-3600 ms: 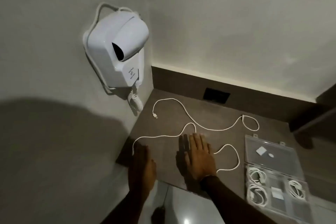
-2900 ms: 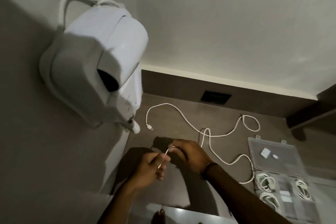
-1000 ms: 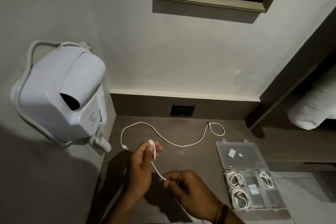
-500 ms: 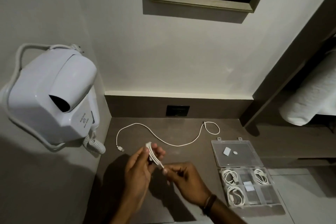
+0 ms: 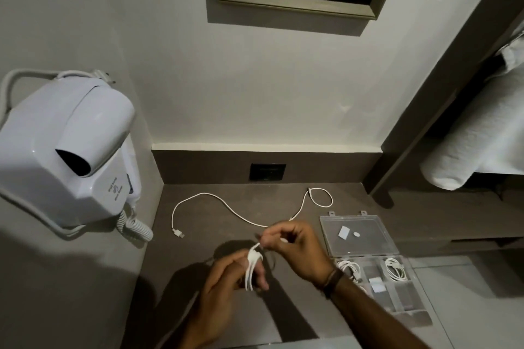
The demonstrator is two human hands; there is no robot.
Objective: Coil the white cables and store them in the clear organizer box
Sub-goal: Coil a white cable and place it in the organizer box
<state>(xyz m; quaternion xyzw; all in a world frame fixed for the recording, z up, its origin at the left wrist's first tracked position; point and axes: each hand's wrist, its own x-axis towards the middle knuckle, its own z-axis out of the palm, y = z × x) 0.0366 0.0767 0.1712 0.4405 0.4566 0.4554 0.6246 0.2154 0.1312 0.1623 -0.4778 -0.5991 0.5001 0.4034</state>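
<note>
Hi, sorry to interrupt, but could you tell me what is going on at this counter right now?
A person is winding a white cable into a coil. The left hand holds the gathered loops, while the right hand pinches the loose end close above them. A second white cable lies uncoiled on the dark counter, not yet touched. To the right, the clear organizer box sits open with some coiled white cables already in its compartments. The coil in hand has not gone in.
</note>
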